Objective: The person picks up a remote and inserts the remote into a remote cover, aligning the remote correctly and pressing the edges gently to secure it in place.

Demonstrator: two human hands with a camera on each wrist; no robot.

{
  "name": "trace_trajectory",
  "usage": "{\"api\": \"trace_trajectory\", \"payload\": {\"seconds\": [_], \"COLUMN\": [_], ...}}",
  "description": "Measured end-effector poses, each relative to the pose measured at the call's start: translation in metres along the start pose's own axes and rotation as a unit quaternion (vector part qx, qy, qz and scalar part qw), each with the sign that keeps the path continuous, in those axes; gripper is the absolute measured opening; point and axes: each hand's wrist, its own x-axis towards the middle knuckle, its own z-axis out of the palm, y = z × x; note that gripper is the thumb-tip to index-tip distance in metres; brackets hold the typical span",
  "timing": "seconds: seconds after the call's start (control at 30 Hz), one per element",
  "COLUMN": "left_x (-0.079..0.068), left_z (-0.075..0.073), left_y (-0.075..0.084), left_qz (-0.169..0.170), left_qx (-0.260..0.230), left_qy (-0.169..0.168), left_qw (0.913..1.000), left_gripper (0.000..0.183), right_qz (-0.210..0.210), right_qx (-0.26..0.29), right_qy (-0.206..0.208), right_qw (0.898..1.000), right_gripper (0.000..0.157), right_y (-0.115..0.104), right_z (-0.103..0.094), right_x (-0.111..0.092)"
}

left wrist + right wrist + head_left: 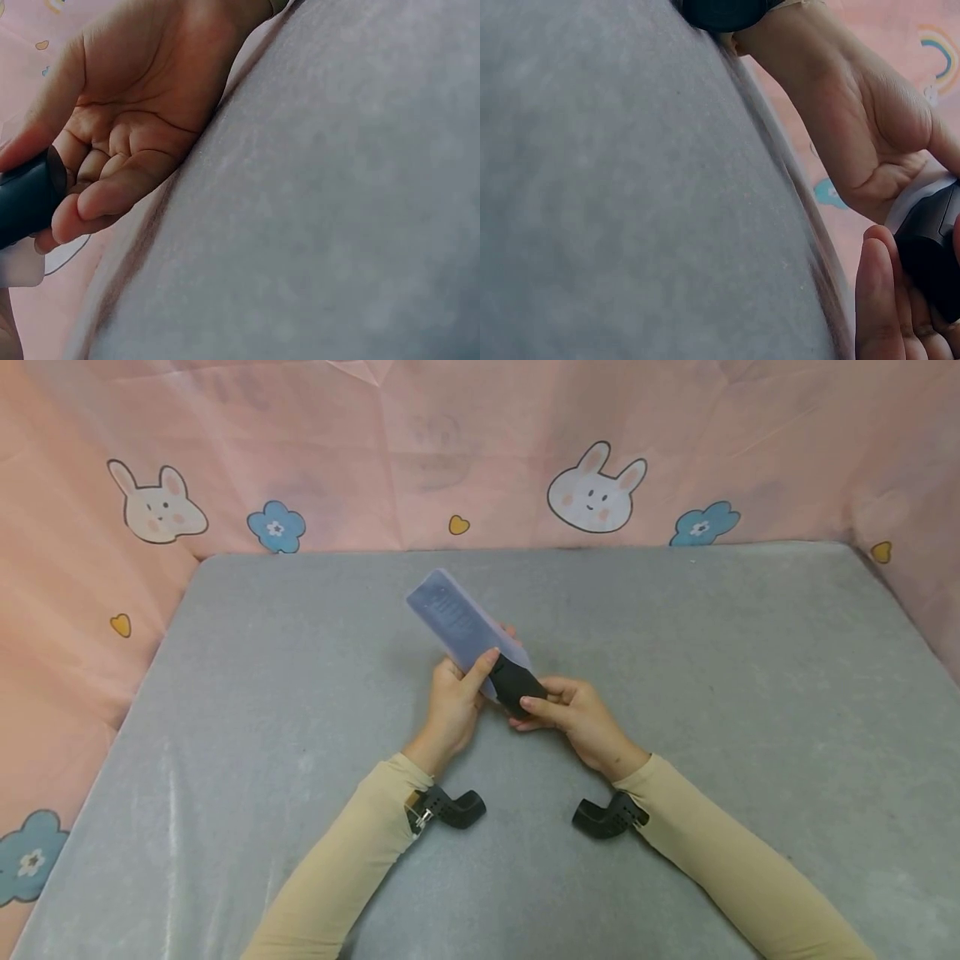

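Note:
In the head view, my left hand [452, 706] grips a long, flat translucent plastic sleeve [453, 614], thumb across its top and fingers underneath. Faint print shows on the sleeve, which slants up and left. A flat black object [516, 683] sits at its near end, partly inside or against it; I cannot tell which. My right hand [581, 714] pinches that black end, its thumb on top. In the left wrist view, the right hand [142, 112] curls around the black object [30, 195]. The right wrist view has the right fingers [877, 300] beneath the black object [930, 262].
A grey cloth [285, 693] covers the table. Pink fabric [390, 452] with rabbits, flowers and hearts hangs behind and along the sides. Black mounts [457, 810] are strapped at both wrists, over beige sleeves [345, 860].

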Motion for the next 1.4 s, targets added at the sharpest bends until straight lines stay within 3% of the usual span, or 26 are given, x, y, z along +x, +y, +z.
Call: {"api": "trace_trajectory", "payload": {"seconds": [0.17, 0.33, 0.47, 0.6, 0.7, 0.9, 1.13, 1.4], "left_x": [0.001, 0.001, 0.002, 0.002, 0.002, 0.002, 0.001, -0.001], "left_z": [-0.003, -0.006, -0.004, -0.003, -0.004, -0.007, -0.007, -0.007], "left_y": [0.001, 0.004, 0.006, 0.007, 0.007, 0.007, 0.010, 0.008], "left_qz": [-0.027, -0.051, -0.060, -0.062, -0.070, -0.112, -0.163, -0.187], "left_qx": [-0.015, -0.068, -0.103, -0.121, -0.139, -0.185, -0.213, -0.241], "left_qy": [-0.007, 0.010, 0.018, 0.011, -0.002, -0.056, -0.091, -0.103], "left_qw": [0.9995, 0.9963, 0.9927, 0.9906, 0.9878, 0.9747, 0.9590, 0.9467], "left_gripper": [0.037, 0.040, 0.042, 0.043, 0.042, 0.041, 0.048, 0.047], "right_qz": [0.014, 0.021, -0.021, -0.078, -0.096, -0.093, -0.128, -0.142], "right_qx": [-0.015, -0.026, -0.013, -0.001, -0.002, 0.014, 0.003, -0.037], "right_qy": [0.006, 0.011, 0.040, 0.069, 0.083, 0.093, 0.090, 0.129], "right_qw": [1.000, 0.999, 0.999, 0.995, 0.992, 0.991, 0.988, 0.981], "right_gripper": [0.032, 0.025, 0.013, 0.015, 0.018, 0.030, 0.037, 0.022], "right_y": [-0.002, -0.003, -0.003, -0.004, -0.004, -0.006, -0.007, -0.008], "right_z": [0.002, 0.002, 0.000, -0.001, -0.002, -0.004, -0.004, 0.000], "right_x": [0.000, 0.002, 0.001, 0.000, -0.001, 0.001, 0.000, -0.002]}}
